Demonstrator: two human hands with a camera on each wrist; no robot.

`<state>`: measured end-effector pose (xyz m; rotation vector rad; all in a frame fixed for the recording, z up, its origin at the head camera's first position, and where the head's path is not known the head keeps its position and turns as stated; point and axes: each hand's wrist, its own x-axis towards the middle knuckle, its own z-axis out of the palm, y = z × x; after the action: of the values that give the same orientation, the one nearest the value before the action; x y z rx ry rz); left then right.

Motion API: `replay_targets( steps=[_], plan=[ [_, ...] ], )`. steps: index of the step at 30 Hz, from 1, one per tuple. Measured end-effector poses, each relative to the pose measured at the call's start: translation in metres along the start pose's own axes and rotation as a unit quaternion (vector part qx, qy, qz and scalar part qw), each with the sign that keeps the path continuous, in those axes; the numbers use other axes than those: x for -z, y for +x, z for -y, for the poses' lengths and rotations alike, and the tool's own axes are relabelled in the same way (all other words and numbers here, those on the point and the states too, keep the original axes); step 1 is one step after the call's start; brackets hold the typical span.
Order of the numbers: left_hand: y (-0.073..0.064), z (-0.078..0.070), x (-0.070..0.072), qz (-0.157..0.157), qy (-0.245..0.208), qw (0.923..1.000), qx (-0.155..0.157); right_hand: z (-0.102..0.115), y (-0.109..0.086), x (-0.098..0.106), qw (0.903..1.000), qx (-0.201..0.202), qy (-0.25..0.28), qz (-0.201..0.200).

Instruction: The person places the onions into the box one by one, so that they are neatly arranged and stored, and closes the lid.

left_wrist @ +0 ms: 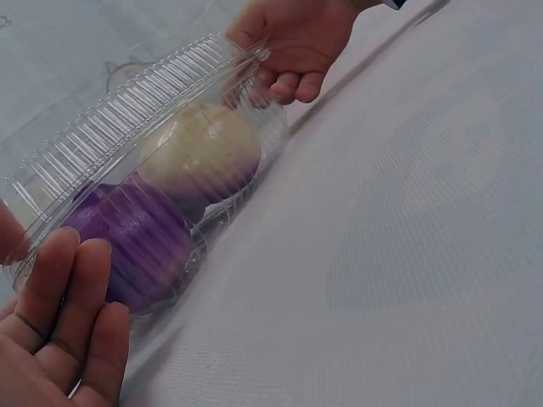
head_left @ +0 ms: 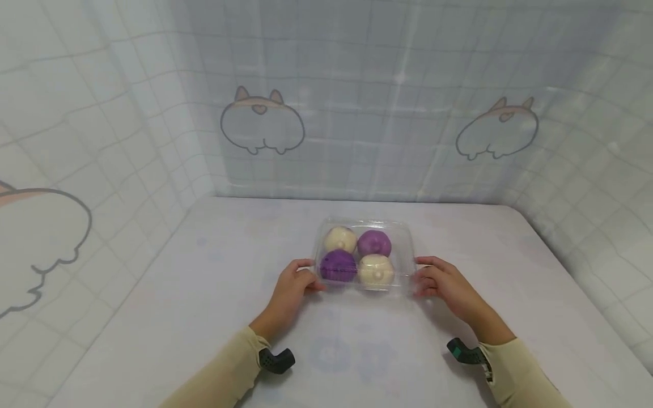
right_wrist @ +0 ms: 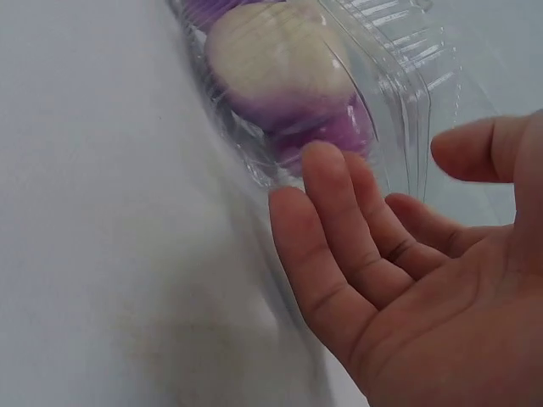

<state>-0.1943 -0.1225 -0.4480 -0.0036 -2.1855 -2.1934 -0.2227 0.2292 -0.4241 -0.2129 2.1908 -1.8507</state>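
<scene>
A clear plastic clamshell box (head_left: 405,243) sits on the table with its lid down. Inside are two cream, bun-like rounds, one at the front right (head_left: 376,271), and two purple ones, the darker at the front left (head_left: 338,266). My left hand (head_left: 291,286) is at the box's left side; in the left wrist view its loosely bent fingers (left_wrist: 85,280) overlap the clear wall. At the right side is my right hand (head_left: 449,286). Its thumb is spread from the fingers, and its fingertips (right_wrist: 327,165) are right at the lower corner in the right wrist view.
The box stands on a pale cloth-covered table (head_left: 229,255). A grid-patterned curtain (head_left: 357,113) with cartoon animal prints encloses the back and both sides. Dark wrist-worn devices, one on the left sleeve (head_left: 276,361), sit below each hand.
</scene>
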Motion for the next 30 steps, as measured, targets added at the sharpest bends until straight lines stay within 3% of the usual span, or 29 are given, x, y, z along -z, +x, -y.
replay_targets(
  steps=[9, 21, 30],
  plan=[
    [0.0032, 0.0019, 0.0021, 0.004, -0.056, 0.9983, 0.016, 0.0049, 0.0027, -0.0042, 0.9995, 0.008, -0.006, 0.028],
    [0.0008, -0.0001, -0.0014, 0.022, -0.061, 0.9976, 0.025, 0.0024, -0.0025, -0.0066, 0.9991, 0.012, -0.005, 0.042],
    [-0.0004, -0.0021, -0.0017, 0.018, -0.076, 0.9966, 0.026, 0.0029, -0.0010, -0.0088, 0.9991, 0.011, 0.004, 0.040]
  ],
)
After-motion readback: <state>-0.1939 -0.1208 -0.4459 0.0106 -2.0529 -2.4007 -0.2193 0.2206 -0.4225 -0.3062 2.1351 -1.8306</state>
